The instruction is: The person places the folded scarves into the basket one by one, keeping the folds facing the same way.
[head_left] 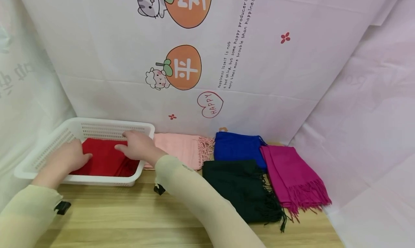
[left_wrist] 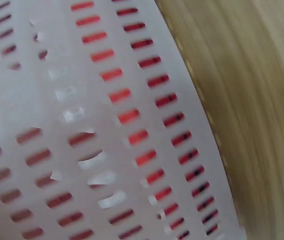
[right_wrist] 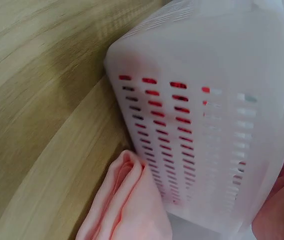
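Both hands lie flat, fingers relaxed, grip open: the left hand (head_left: 66,158) and right hand (head_left: 137,145) press on the red scarf (head_left: 105,161) inside the white basket (head_left: 48,147). The basket stands at the far left of the tabletop (head_left: 129,215). Just right of it, touching its wall, lies a folded pink scarf (head_left: 181,149). Further right lie a blue scarf (head_left: 236,145), a dark green scarf (head_left: 243,188) nearer, and a magenta scarf (head_left: 291,177) at the right end.
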The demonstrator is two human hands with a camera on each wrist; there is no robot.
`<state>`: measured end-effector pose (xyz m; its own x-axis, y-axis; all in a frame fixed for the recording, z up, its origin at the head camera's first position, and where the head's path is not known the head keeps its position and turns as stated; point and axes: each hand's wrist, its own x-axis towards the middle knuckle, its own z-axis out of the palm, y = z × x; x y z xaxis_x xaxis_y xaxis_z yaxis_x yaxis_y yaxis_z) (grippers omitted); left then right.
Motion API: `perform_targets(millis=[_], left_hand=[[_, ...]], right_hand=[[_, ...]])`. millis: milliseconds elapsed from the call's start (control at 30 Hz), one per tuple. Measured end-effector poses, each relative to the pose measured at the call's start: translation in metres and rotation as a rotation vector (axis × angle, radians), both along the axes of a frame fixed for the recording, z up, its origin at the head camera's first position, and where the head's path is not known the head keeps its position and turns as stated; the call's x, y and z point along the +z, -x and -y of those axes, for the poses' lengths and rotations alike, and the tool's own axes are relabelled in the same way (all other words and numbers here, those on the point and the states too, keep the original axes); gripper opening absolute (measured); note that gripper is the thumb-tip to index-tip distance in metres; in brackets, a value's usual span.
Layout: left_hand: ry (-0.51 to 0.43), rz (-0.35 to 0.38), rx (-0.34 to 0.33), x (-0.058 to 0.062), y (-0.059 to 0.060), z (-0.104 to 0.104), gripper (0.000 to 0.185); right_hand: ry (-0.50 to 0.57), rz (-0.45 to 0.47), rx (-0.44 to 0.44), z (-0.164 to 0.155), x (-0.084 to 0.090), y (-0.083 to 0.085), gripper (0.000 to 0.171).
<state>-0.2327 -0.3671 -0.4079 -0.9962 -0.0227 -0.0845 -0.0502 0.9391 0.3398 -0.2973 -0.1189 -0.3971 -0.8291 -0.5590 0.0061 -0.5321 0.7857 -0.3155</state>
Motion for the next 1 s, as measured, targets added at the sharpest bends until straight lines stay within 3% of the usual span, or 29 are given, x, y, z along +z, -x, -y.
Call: perform_targets(millis=[267, 500, 767, 1000], left_hand=[[0.002, -0.097, -0.03, 0.0, -0.007, -0.016, 0.077], [-0.042, -0.164, -0.043, 0.001, -0.017, -0.034, 0.076], [-0.067, -0.217, -0.033, 0.005, -0.025, -0.054, 0.08], [-0.098, -0.204, -0.004, 0.003, -0.029, -0.064, 0.083]], right_hand=[[0.063, -0.019, 0.032, -0.018, -0.003, 0.0, 0.069], [0.179, 0.038, 0.098, -0.043, -0.005, -0.004, 0.077], [0.224, 0.04, 0.119, -0.075, -0.004, -0.003, 0.084], [0.233, 0.009, 0.132, -0.102, -0.004, -0.002, 0.085]])
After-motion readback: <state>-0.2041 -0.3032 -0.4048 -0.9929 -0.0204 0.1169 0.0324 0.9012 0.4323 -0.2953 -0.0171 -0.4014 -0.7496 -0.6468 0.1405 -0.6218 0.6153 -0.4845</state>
